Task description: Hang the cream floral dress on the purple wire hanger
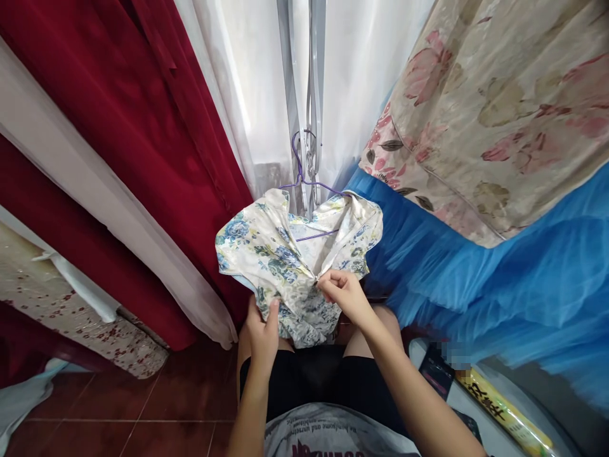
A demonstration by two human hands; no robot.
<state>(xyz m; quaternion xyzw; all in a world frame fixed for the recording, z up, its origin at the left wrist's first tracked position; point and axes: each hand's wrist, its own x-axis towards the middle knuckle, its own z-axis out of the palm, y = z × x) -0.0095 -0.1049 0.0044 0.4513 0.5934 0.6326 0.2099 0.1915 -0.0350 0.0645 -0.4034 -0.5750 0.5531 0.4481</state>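
Observation:
A white dress with blue flowers [271, 254] hangs on a purple hanger [304, 184] from a metal rail in front of me. My left hand [262, 333] grips the lower part of the dress from below, fingers folded over the cloth. Pinched at the dress's back opening, my right hand [343, 295] holds what looks like a small zipper pull [317, 278]. The dress is bunched between both hands.
A red velvet garment [143, 127] hangs on the left, white sheer fabric [257, 82] behind, a blue tulle skirt [476, 273] and a beige floral fabric [499, 108] on the right. Red tile floor [143, 412] lies below. A yellow roll [504, 412] sits at lower right.

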